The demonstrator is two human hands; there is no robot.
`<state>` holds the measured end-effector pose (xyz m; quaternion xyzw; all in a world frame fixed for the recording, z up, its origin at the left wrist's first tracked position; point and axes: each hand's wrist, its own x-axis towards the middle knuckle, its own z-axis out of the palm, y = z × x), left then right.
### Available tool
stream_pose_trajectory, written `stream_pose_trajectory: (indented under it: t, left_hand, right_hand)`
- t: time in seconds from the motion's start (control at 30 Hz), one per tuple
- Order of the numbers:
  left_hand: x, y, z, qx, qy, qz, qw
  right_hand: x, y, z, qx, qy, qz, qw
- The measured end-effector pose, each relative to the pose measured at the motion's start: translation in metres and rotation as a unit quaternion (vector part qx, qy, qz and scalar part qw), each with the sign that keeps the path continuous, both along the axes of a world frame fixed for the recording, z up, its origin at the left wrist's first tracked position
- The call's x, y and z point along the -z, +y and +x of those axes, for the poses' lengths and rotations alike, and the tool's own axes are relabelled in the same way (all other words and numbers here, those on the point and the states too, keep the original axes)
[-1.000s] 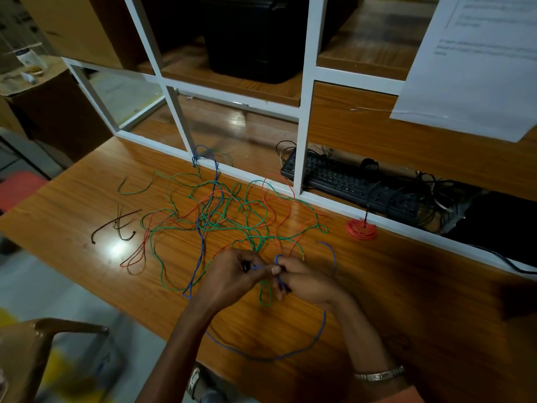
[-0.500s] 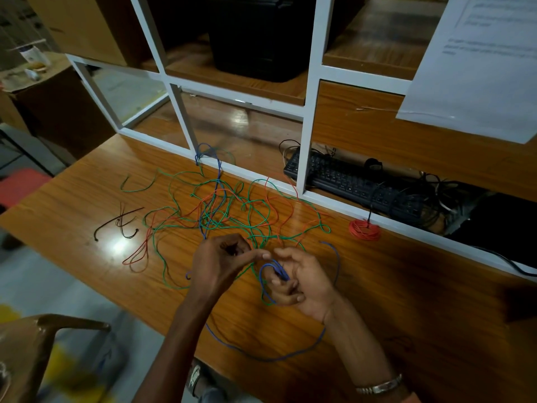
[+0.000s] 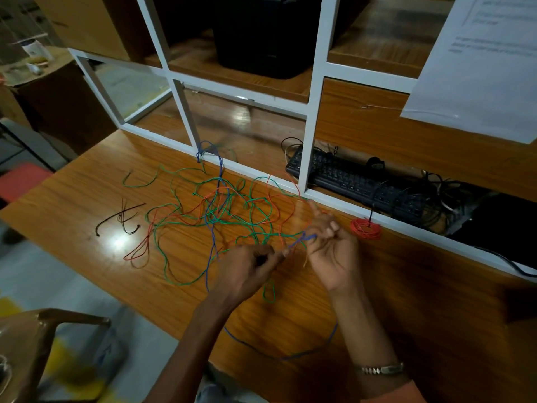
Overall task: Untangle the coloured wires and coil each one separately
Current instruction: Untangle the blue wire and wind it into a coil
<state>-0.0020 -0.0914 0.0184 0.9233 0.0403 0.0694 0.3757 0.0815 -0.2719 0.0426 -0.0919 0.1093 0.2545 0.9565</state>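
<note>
Blue wire [image 3: 213, 251] is the one being worked, at centre frame. The left hand [image 3: 247, 271] pinches a stretch of it in a closed grip, while the right hand [image 3: 332, 251] has loops wound round its curled fingers. Green and red strands sprawl tangled over the wooden surface [image 3: 406, 286]; a red coil [image 3: 366, 228] lies finished at right. Next, probably, feed more slack to the winding.

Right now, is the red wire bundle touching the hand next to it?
Apart. The head view shows bare wooden desk between the red coil and the right hand.
</note>
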Motion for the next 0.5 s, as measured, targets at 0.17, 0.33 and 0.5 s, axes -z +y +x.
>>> stream_pose_trajectory:
  t: [0.17, 0.33, 0.5]
  left_hand:
    - [0.022, 0.001, -0.006, 0.055, 0.030, -0.027, 0.998]
    - [0.023, 0.006, -0.001, 0.040, 0.002, -0.095, 0.995]
    - [0.019, 0.010, 0.018, 0.001, -0.076, -0.195, 0.978]
  right_hand:
    - [-0.005, -0.023, 0.023, 0.103, -0.078, -0.101, 0.987]
    - [0.036, -0.019, 0.012, 0.019, -0.233, -0.576, 0.783]
    - [0.057, -0.002, -0.009, -0.219, -0.272, -0.635, 0.689]
